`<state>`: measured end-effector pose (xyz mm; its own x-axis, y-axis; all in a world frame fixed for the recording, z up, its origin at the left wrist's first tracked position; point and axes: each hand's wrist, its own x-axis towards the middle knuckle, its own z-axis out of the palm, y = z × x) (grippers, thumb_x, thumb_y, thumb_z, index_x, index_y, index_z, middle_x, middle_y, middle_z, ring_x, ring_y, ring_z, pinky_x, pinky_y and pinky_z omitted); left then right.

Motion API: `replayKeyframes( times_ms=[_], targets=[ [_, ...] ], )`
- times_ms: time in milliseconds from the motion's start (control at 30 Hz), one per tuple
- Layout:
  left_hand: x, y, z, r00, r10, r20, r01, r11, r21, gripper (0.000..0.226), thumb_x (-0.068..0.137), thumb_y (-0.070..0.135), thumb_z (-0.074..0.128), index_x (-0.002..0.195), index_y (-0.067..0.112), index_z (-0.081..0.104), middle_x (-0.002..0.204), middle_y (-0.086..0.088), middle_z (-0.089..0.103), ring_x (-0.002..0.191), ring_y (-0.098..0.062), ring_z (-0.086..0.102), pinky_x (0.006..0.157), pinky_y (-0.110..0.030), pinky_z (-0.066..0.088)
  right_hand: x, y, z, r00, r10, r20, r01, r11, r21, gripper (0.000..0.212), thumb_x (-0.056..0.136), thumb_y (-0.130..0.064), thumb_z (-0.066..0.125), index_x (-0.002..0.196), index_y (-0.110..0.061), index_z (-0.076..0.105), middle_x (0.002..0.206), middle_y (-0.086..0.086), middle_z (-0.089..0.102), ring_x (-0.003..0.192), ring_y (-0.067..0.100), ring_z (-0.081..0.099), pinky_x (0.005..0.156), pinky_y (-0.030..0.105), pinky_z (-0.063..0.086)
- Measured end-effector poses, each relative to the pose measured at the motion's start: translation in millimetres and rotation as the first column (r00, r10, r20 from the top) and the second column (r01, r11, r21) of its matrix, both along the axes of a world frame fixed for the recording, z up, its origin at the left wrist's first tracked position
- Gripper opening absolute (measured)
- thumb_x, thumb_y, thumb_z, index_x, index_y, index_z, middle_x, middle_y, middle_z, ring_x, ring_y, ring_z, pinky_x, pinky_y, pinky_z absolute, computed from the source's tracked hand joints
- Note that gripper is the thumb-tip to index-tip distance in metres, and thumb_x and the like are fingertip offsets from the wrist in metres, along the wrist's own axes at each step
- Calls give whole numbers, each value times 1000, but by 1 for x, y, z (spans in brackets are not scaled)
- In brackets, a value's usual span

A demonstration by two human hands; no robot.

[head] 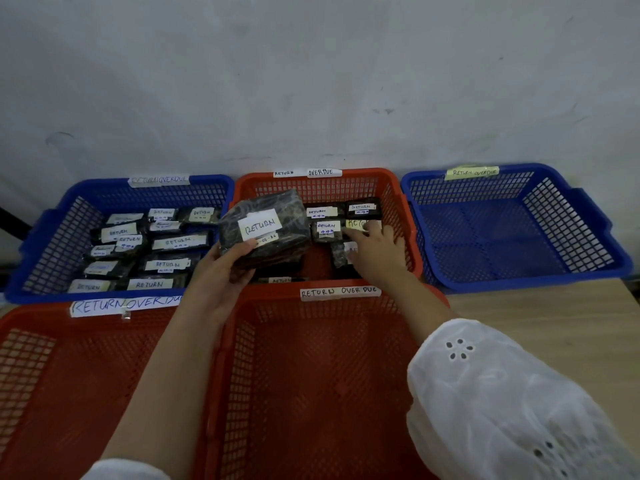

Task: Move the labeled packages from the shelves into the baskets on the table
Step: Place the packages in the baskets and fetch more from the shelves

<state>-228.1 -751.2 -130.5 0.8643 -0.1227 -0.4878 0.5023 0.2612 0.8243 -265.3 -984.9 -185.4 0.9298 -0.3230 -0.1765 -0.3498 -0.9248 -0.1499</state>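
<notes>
My left hand (221, 271) grips a dark wrapped package (265, 230) with a white "RETURN" label, held above the left part of the far red basket (318, 183). My right hand (375, 251) reaches into that basket with fingers spread, touching a yellow-labeled package (358, 224) among a few small dark labeled packages (325, 228). The far left blue basket (55, 237) holds several dark packages with white "RETURN" labels (149, 284).
An empty blue basket (519, 271) stands at the far right. Two red baskets sit nearest me, one at centre (311, 375) and one at left (52, 375), both empty. All baskets carry "RETURN OVERDUE" tags. Wooden tabletop (554, 320) shows at right; a white wall stands behind.
</notes>
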Motion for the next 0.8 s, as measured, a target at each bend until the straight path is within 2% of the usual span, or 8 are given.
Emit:
replayKeyframes(
  times_ms=[100,267,367,433,533,600,700,800],
  targets=[
    [-1,3,0,1000,-6,-2,6,1000,-7,21,85,9,64,103,17,60,102,-1,66,95,-12,60,79,-25,50,1,2,-4,997,26,-67,-25,1000,17,51,94,-45,46,143,-43,31,145,4,32,134,32,25,107,52,25],
    [2,6,0,1000,1,-2,-1,1000,-19,24,83,10,66,105,17,61,103,-1,67,97,-13,61,78,-24,50,1,-5,-2,996,-50,-75,51,999,11,50,98,-26,45,143,-41,31,143,6,36,131,34,29,104,52,29],
    [3,2,-2,999,-31,-12,31,999,-13,23,83,9,66,104,17,60,104,-3,67,97,-14,61,75,-24,50,2,-2,1,995,-49,-86,51,999,20,51,97,-22,47,143,-39,33,143,7,35,131,34,29,105,52,29],
    [3,-4,-4,997,-71,-25,71,997,5,27,83,9,66,109,15,59,107,-3,66,100,-15,60,75,-24,49,4,4,4,996,-86,-12,86,995,51,46,96,-27,48,141,-34,39,142,8,36,131,33,29,106,52,28],
    [4,-6,-5,999,-47,-20,48,998,46,32,83,10,67,113,16,58,107,-2,66,102,-15,60,75,-24,49,12,14,13,976,-139,168,105,974,200,38,96,-29,50,133,-26,50,134,9,44,126,31,36,102,47,33],
    [9,1,-4,1000,17,-14,-16,999,32,30,84,11,66,112,17,59,106,-1,66,100,-13,60,73,-23,49,20,25,18,976,-79,205,23,965,261,36,94,-27,54,129,-24,54,130,10,48,123,30,39,100,42,36],
    [19,20,1,997,73,-12,-73,997,-1,27,84,13,66,110,17,60,105,-1,66,100,-13,60,73,-23,50,36,44,20,983,49,176,-104,942,319,37,90,-26,60,127,-22,56,127,11,50,119,30,43,97,41,41],
    [23,34,2,999,54,-1,-54,998,19,29,84,13,66,112,15,60,106,-2,67,99,-13,62,72,-23,50,51,66,12,971,225,86,-240,939,247,47,89,-27,63,134,-20,50,130,13,48,119,33,44,96,43,43]
  ],
)
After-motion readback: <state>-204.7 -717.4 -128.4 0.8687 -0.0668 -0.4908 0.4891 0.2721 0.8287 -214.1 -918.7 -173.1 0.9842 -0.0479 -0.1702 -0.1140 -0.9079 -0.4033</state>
